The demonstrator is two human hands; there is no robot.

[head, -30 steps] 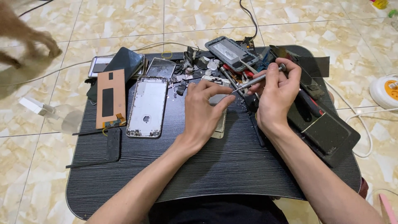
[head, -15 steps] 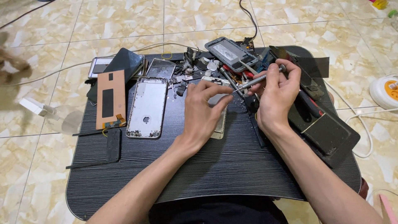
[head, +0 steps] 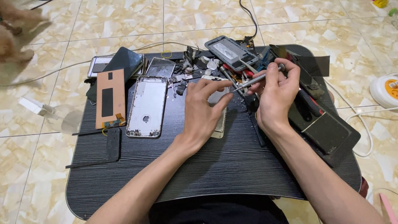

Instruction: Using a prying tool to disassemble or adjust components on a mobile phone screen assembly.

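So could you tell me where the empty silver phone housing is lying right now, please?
In the head view the silver phone housing lies flat on the left half of the dark table, between the copper-coloured panel and the left hand.

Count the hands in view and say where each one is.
2. The left hand presses on the phone frame mid-table; the right hand grips a screwdriver beside it. No other hands show.

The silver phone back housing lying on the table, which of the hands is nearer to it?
Left. The left hand rests just right of the silver phone housing; the right hand, holding a screwdriver, is farther right.
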